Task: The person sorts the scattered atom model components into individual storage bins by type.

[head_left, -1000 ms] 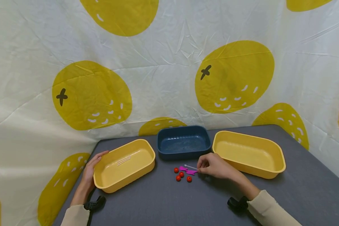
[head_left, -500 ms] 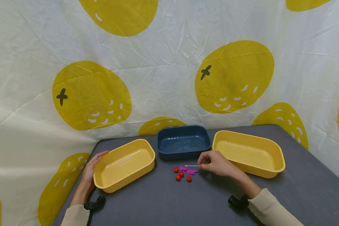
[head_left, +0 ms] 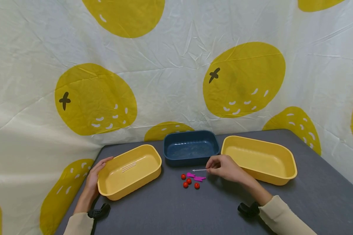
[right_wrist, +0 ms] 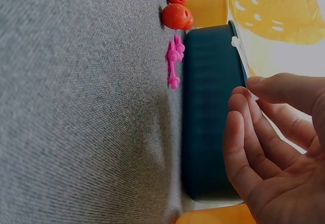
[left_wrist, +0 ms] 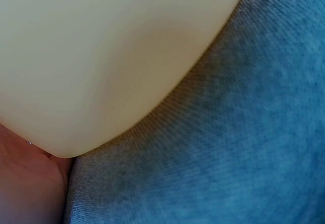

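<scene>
My left hand [head_left: 94, 174] holds the outer end of a yellow tray [head_left: 129, 184], its fingertips at the rim; the thumb is hidden. Several thin pale sticks [head_left: 129, 167] lie together inside that tray. The left wrist view is mostly filled by the tray's side [left_wrist: 101, 71]. My right hand [head_left: 225, 168] pinches one end of a white cotton swab [head_left: 199, 170] between thumb and fingertips, its free end pointing left. In the right wrist view the swab [right_wrist: 242, 59] overlaps the blue tray. Below it, on the table, lie pink knobbed plastic pieces [head_left: 199, 179] and several red beads [head_left: 185, 185].
A dark blue tray [head_left: 191, 161] stands at the back centre of the grey table [head_left: 164, 212]. Right of it is a second yellow tray [head_left: 260, 174], partly behind my right hand. A white cloth with yellow fruit shapes [head_left: 170, 91] hangs behind the table.
My right hand has risen slightly with the cotton swab, which now lies nearly level and apart from the pink pieces. The left hand and its tray stay in place.
</scene>
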Available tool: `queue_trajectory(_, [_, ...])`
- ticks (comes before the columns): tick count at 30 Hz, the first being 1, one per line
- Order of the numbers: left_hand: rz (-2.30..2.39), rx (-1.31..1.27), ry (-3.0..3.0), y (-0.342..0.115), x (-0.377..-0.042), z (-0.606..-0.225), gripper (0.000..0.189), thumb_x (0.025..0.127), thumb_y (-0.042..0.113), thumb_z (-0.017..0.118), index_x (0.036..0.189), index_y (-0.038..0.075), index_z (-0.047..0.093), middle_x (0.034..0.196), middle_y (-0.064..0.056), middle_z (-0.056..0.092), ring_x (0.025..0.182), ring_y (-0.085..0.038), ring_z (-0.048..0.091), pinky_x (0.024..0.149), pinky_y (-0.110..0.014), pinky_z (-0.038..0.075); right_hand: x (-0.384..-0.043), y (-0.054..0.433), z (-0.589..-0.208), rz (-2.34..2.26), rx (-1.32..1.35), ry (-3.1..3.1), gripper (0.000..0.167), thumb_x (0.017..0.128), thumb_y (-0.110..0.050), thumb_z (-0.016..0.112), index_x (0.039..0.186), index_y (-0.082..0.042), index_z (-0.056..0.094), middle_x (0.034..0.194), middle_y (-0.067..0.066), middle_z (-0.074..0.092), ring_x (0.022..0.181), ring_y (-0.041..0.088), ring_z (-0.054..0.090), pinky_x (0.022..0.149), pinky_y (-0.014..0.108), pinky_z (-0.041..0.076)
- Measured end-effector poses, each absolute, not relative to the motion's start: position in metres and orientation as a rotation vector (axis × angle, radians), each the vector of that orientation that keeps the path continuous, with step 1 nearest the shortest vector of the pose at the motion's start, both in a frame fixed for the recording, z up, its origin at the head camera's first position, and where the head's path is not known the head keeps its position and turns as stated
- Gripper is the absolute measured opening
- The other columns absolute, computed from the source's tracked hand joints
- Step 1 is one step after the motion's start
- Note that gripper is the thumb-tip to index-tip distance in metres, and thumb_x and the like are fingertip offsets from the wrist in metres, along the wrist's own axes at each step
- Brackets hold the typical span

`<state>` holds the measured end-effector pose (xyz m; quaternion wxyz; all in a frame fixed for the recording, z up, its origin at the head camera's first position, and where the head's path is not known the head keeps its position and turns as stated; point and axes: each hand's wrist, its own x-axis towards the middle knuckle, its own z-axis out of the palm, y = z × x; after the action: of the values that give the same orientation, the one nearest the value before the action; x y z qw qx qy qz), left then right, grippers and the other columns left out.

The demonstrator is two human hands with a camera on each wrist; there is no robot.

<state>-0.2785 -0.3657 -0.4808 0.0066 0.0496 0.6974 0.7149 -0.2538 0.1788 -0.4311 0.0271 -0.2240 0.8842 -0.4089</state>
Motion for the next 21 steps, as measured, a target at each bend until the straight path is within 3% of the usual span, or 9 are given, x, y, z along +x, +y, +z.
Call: queue_trajectory(21, [2.24, 0.179, 2.189, -0.3665, -0.2798, -0.4836, 0.056, 0.115, 0.033, 0.032, 0.158, -0.001, 0.034, 0.139, 0.017, 0.057, 0.127, 0.004, 0.057, 0.102, -0.014, 0.049, -0.2555, 0.1827, -0.4309, -1.308, -0.675, 2.747, 0.009, 0.092, -0.011, 0.076, 0.097, -0.004, 0.075, 0.085, 0.0, 0.071, 0.078, 0.015, 0.061, 0.072, 0.022, 0.053])
